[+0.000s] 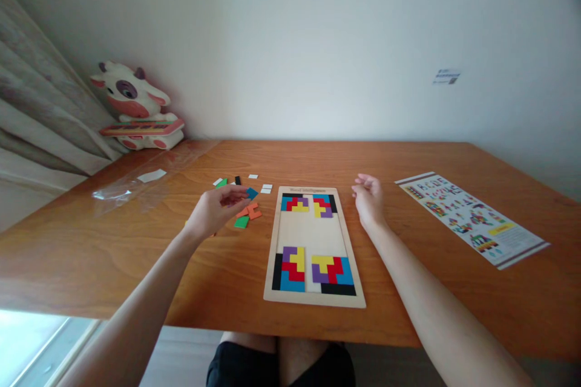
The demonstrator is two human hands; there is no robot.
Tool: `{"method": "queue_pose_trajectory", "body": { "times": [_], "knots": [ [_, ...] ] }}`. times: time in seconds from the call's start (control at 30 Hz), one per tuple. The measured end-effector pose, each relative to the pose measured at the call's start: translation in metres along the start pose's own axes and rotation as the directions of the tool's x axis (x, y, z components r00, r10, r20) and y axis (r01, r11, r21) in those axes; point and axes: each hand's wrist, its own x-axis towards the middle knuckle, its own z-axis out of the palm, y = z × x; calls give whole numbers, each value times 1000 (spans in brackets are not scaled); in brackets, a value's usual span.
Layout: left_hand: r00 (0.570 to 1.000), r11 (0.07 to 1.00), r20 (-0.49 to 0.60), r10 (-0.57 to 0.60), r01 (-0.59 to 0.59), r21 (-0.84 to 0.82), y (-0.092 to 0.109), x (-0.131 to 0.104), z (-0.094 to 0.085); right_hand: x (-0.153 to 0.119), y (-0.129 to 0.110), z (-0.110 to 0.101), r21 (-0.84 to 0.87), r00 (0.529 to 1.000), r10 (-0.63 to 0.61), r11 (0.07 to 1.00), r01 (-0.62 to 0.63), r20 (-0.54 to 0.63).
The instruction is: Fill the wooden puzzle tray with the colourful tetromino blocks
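My left hand (218, 210) reaches over a small heap of loose puzzle pieces, its fingers closed at the edge of a blue puzzle piece (252, 193). Orange pieces (254, 210) and a green piece (242, 222) lie just below the fingertips; the palm hides part of the heap. The wooden puzzle board (313, 300) lies between my hands. Blocks of purple, yellow, red, blue and black pieces fill its corners, such as the near-left block (293, 278), with bare wood in the middle. My right hand (368, 198) hangs loosely bent beside the board's far right side, with nothing visible in it.
White pieces (267, 188) are scattered behind the heap. A printed pattern sheet (472, 217) lies at the right. Clear plastic wrapping (131, 184) and a cow-shaped toy keyboard (140, 109) are at the left, near the curtain (40, 97). The wooden table (218, 308) meets a wall behind.
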Motion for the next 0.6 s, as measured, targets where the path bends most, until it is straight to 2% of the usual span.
{"method": "queue_pose_trajectory", "body": {
  "times": [0.17, 0.3, 0.37, 0.47, 0.57, 0.6],
  "knots": [
    [999, 918, 26, -24, 32, -395, 22, 21, 53, 0, 1, -2, -44, 998, -36, 998, 38, 45],
    [999, 876, 40, -36, 51, -479, 19, 23, 87, -6, -4, -2, -148, 983, -156, 975, 169, 95],
    [999, 909, 45, 30, -8, -416, 14, 20, 95, -12, -11, 0, -194, 958, -242, 943, 269, 152],
    [987, 950, 54, 153, -131, -285, 9, 14, 99, -23, -25, 3, -213, 916, -299, 909, 359, 267],
    [983, 945, 68, 170, -143, -294, 7, 9, 98, -36, -42, 5, -155, 858, -277, 915, 373, 432],
    [983, 942, 72, 170, -141, -305, 7, 8, 98, -40, -47, 6, -123, 824, -247, 927, 354, 510]
  ]
}}
